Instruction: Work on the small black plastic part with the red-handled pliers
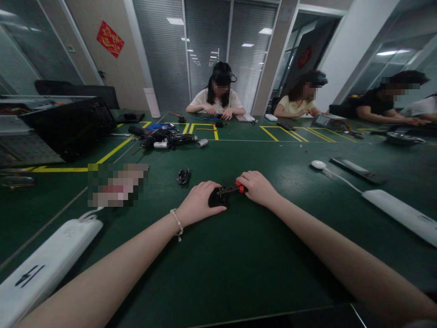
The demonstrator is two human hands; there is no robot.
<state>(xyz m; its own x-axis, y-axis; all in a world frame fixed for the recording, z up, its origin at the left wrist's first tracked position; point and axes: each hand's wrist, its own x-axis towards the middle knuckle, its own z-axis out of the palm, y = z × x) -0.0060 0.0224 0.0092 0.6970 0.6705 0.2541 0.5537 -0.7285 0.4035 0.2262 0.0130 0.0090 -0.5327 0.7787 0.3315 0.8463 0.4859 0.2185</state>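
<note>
My left hand (202, 200) grips a small black plastic part (217, 197) on the green table, thumb in front and fingers behind. In my right hand (255, 186) is a pair of pliers (235, 188) with red-orange handles, held closed around the grips. The dark jaws point left and reach onto the black part; whether they pinch anything there I cannot tell. A small dark piece of rough shape (183, 176) lies on the table beyond my left wrist.
Tools and cables (160, 136) lie in a heap ahead on the left, near a metal cylinder (202, 143). White power banks (51, 264) flank my arms, the right one (399, 214) cabled. A computer case (68, 127) stands far left. Several people sit across the table.
</note>
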